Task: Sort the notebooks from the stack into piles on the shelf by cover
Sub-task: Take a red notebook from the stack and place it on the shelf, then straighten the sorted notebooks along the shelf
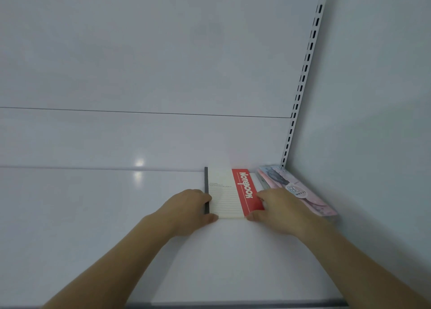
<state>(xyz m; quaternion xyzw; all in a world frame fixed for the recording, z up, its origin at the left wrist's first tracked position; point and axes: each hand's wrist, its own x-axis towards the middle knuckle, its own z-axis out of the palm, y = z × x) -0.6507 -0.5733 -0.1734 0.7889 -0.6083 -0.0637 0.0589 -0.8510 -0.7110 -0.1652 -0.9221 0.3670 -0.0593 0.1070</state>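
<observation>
Head cam: red/cream "NOTEBOOK" notebook (pixel 235 193), pink pile (pixel 300 197) label prob. "LEARN"

Red-and-cream notebook (pixel 229 193) flat on white shelf (pixel 93 215), beside pink pile (pixel 300 192).

A glossy white shelf board (pixel 93 215) fills the near scene, its grey front edge (pixel 233 305) at the bottom. Behind it stands a white back panel (pixel 140 52) crossed by a thin horizontal seam (pixel 144 112). At far right a slotted white upright (pixel 305 75) meets a plain side wall (pixel 384 99). A light glare (pixel 139 162) shines at the far join.
</observation>
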